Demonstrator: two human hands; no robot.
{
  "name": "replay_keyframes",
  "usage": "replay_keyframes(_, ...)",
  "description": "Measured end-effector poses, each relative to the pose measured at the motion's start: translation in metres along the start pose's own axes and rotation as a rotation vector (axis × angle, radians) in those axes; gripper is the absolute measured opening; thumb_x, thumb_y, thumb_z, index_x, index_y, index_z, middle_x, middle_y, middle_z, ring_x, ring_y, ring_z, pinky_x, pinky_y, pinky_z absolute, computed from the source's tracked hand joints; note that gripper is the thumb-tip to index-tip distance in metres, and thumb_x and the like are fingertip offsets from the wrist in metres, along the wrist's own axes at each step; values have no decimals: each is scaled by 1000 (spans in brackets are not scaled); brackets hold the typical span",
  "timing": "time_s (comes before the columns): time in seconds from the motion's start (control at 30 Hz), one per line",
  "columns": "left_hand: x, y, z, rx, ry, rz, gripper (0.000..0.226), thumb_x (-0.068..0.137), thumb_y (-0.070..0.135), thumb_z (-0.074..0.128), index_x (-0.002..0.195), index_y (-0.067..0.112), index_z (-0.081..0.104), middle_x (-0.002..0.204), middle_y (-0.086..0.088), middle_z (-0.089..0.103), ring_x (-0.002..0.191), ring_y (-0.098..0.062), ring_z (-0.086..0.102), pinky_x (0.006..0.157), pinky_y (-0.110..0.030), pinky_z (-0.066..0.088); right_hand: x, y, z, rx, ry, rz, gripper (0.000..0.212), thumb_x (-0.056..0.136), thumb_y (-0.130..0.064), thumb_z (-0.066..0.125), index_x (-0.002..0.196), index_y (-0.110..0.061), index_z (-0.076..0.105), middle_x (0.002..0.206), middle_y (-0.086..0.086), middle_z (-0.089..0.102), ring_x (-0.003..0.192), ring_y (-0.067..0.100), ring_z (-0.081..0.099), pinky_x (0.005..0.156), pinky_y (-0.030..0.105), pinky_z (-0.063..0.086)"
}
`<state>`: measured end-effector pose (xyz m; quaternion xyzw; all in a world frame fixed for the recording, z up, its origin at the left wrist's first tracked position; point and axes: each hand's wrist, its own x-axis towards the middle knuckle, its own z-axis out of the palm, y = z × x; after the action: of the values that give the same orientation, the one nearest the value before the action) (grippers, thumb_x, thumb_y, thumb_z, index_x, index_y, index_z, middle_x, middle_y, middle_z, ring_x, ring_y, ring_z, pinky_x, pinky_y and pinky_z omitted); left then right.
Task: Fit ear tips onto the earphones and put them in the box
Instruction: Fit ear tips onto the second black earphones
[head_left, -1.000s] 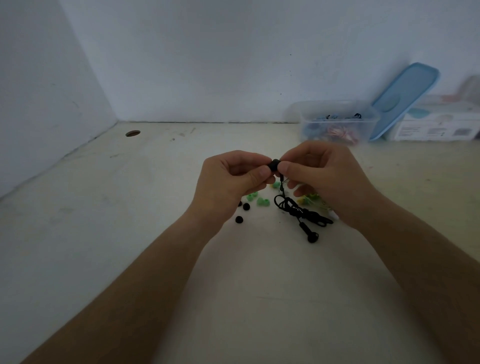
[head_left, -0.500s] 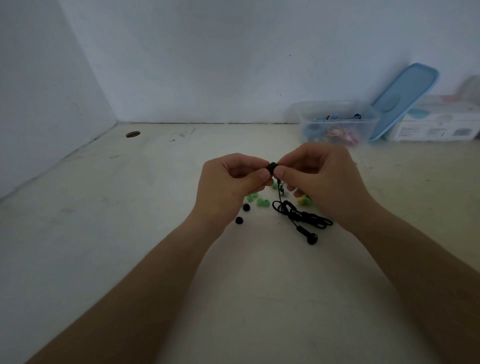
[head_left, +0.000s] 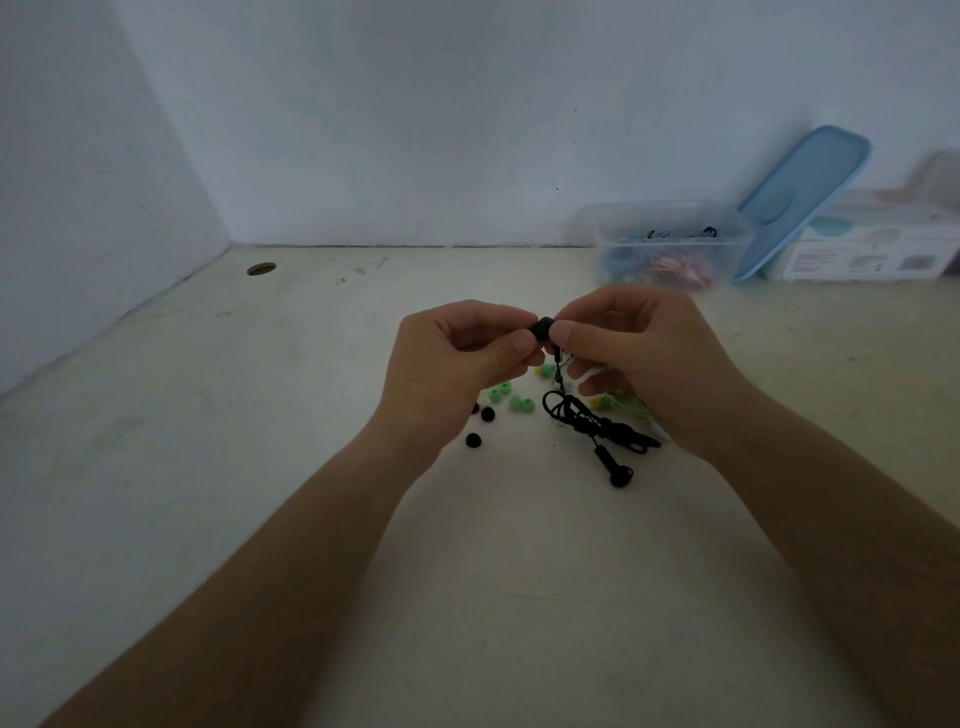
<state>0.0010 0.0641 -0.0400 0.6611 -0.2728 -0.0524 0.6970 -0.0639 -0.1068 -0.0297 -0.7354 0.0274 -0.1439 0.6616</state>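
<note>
Fingers of my left hand (head_left: 457, 364) pinch the tip (head_left: 543, 328), fingers of my right hand (head_left: 644, 358) clamp the earphone (head_left: 558, 361) by its stem, both raised over the tabletop (head_left: 260, 415), box (head_left: 605, 236) far right; best, I judge, to push the tip on square with a slight twist until it seats.

The table (head_left: 311, 467) is pale and matt, with scuffs and small marks. The black ear tip (head_left: 544, 326), pinched by the left hand (head_left: 457, 364), looks dull and rubbery, as do the loose green ear tips (head_left: 521, 404). The earphones (head_left: 621, 475), held in the right hand (head_left: 639, 358), have a smooth, faintly shiny black plastic cable. The box (head_left: 670, 223) is clear, cloudy plastic. Its blue lid (head_left: 810, 192) is smooth, opaque plastic. The white carton (head_left: 872, 254) looks like printed card. The wall (head_left: 467, 130) is matt.
</note>
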Motion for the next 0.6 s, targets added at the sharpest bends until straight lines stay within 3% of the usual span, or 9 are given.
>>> replay_keyframes(0.23, 0, 0, 0, -14, -5, -30, 15, 85, -1, 69, 99, 4, 72, 89, -14, 76, 80, -23, 75, 73, -26, 59, 1, 0, -1, 4, -11, 24, 5, 86, -13, 74, 90, -11, 72, 82, 7, 76, 64, 16, 66, 59, 27, 54)
replay_keyframes(0.4, 1, -1, 0, 95, -10, 40, 24, 86, -2, 69, 104, 12, 71, 98, -4, 76, 90, -18, 74, 79, -31, 60, 0, 0, -1, -13, -31, 23, 7, 86, -12, 73, 92, -9, 72, 83, 9, 77, 64, 16, 67, 60, 26, 56)
replay_keyframes(0.6, 0, 2, 2, 209, -26, 99, 26, 87, 2, 70, 104, 22, 73, 95, 2, 77, 90, -14, 74, 82, -33, 60, -1, 0, -1, -84, 1, -5, 9, 86, -16, 74, 91, -10, 71, 80, 4, 77, 63, 14, 68, 56, 24, 55)
